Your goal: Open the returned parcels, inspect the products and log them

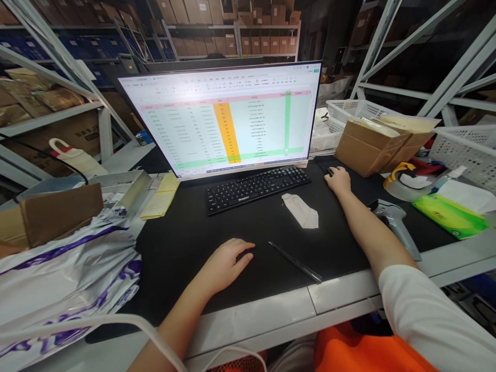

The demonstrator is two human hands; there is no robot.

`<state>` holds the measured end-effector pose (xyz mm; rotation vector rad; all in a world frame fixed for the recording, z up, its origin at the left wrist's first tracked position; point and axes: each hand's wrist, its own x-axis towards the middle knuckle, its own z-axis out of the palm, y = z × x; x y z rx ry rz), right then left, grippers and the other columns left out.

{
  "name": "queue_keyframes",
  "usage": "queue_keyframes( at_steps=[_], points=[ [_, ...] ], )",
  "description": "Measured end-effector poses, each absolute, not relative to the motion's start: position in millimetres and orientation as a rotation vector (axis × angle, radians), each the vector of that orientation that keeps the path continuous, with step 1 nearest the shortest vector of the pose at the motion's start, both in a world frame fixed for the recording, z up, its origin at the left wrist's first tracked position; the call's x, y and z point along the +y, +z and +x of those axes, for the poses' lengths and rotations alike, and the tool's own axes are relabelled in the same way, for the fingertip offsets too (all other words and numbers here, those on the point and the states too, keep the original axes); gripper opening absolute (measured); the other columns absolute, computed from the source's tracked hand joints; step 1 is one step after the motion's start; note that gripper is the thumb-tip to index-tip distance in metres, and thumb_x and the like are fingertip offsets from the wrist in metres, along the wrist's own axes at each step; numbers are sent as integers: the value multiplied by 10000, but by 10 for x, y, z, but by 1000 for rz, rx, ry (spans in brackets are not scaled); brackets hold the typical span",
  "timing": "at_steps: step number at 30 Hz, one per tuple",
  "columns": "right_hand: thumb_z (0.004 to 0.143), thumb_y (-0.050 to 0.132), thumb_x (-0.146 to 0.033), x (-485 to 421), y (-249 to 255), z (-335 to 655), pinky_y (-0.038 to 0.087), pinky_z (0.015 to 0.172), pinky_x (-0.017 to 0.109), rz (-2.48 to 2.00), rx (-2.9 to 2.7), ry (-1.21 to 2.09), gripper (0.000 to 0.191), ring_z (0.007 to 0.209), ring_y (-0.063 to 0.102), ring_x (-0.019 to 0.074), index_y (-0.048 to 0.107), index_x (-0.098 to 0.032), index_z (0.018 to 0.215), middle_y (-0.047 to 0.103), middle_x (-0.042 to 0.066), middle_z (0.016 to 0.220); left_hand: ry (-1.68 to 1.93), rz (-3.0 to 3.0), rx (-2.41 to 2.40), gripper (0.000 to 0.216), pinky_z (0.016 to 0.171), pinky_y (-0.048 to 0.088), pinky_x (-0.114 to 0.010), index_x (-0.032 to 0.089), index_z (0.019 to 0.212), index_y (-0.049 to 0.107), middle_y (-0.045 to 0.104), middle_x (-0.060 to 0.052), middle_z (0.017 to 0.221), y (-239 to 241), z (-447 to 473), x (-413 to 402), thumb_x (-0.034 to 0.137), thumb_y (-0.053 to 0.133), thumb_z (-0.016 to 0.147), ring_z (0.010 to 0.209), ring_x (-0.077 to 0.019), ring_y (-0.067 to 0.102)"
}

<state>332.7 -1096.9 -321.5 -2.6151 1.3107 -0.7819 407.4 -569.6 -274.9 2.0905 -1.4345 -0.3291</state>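
My right hand [338, 181] is closed over a dark computer mouse [329, 170] to the right of the keyboard; most of the mouse is hidden under the fingers. My left hand [228, 262] rests on the black desk mat [170, 258], fingers stretched out and holding nothing. A black pen [296, 262] lies just right of my left fingertips, not touched. Behind the hands sits a black keyboard [258, 190], with a crumpled white tissue [302, 211] in front of it. The monitor [228, 124] displays a spreadsheet with an orange column and a green highlighted row.
On the right are a barcode scanner [395, 225], a tape roll [406, 185], a green tissue pack [449, 214], a cardboard box [372, 147] and white baskets [465, 152]. Yellow note sheets [160, 196], an open carton [62, 212] and plastic bags [70, 279] stand left. A white cable [116, 319] crosses the front.
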Motion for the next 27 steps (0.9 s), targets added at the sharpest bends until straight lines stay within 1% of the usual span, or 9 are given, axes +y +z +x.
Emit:
queue_keyframes(
  at_steps=[15, 21, 24, 27],
  points=[
    [895, 548, -330, -11004, -3251, 3332, 467, 1074, 446, -2617, 1286, -826, 533, 1230, 579, 347, 692, -168, 1382, 559, 170, 1455, -311, 2102, -1454, 304, 1012, 559, -416, 217, 1215, 744, 759, -85, 1179, -2754, 4075, -5696, 341, 555, 1011, 1110, -246, 695],
    [891, 560, -334, -10982, -3235, 3325, 468, 1094, 406, -2637, 1204, -854, 508, 1224, 598, 319, 720, -172, 1345, 589, 142, 1440, -331, 2124, -1455, 316, 1033, 544, -419, 204, 1238, 731, 748, -90, 1217, -2715, 4055, -5688, 336, 540, 1023, 1139, -248, 685],
    [897, 548, -327, -10971, -3228, 3318, 457, 1113, 433, -2631, 1190, -891, 527, 1260, 582, 339, 698, -149, 1370, 556, 161, 1473, -339, 2143, -1456, 306, 1038, 540, -418, 206, 1238, 732, 748, -86, 1218, -2703, 4038, -5689, 320, 555, 1016, 1146, -249, 682],
    [878, 560, -314, -11001, -3252, 3319, 472, 1085, 484, -2612, 1202, -892, 539, 1239, 592, 376, 695, -118, 1362, 567, 202, 1443, -340, 2156, -1457, 306, 1055, 532, -417, 205, 1250, 729, 743, -86, 1235, -2700, 4029, -5696, 307, 570, 1008, 1166, -253, 676]
  ],
)
